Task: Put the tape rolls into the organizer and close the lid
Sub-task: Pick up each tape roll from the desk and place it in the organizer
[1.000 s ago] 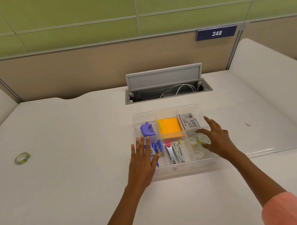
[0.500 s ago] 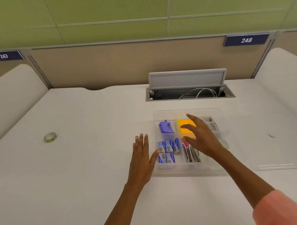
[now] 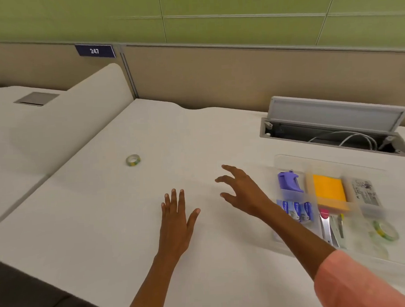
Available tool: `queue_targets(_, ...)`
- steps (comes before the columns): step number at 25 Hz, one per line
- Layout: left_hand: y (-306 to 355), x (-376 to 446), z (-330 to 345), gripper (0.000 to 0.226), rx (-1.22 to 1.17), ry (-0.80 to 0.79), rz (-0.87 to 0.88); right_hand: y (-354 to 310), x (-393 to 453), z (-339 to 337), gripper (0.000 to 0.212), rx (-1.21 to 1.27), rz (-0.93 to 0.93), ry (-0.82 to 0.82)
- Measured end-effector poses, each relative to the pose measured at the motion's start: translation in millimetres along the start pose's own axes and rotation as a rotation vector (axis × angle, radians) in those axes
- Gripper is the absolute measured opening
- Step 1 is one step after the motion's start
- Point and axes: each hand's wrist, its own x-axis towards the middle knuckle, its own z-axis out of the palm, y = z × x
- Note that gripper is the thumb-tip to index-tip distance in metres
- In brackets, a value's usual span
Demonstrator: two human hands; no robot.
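Observation:
A small roll of clear tape with a green and yellow core (image 3: 133, 160) lies alone on the white desk, far left of the organizer. The clear plastic organizer (image 3: 287, 159) sits at the right with no lid on it; tape rolls (image 3: 386, 230) rest in its front right compartment. My right hand (image 3: 244, 193) hovers over the desk left of the organizer, fingers spread, empty, pointing toward the lone roll. My left hand (image 3: 177, 221) lies flat on the desk, fingers apart, holding nothing.
The organizer also holds a purple tool (image 3: 288, 182), orange sticky notes (image 3: 329, 192), blue staple boxes (image 3: 298, 210) and staplers (image 3: 332, 229). Behind it an open cable hatch (image 3: 335, 124) shows white cables. A raised divider (image 3: 79, 117) borders the desk on the left.
My right hand has left the organizer's tape compartment and swept left across it to the bare desk. The view has turned left, so the lone roll now sits nearer the middle.

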Motion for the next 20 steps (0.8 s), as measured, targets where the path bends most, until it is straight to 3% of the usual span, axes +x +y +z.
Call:
queue_targets(7, -74.1, 31.8, -18.7, 0.055, 0.026, 0.180, -0.145, -38.1, 71.0, 42.7, 0.049, 0.090, -0.005, -0.131)
queue_targets(13, -108.3, 49.8, -18.5, 0.066, 0.085, 0.196, -0.226, -70.7, 138.2, 77.9, 0.049, 0.105, -0.029, -0.211)
queue_targets(20, -111.3, 52.8, -11.1, 0.062, 0.090, 0.258, -0.234, -102.7, 208.4, 114.0, 0.058, -0.012, -0.070, -0.246)
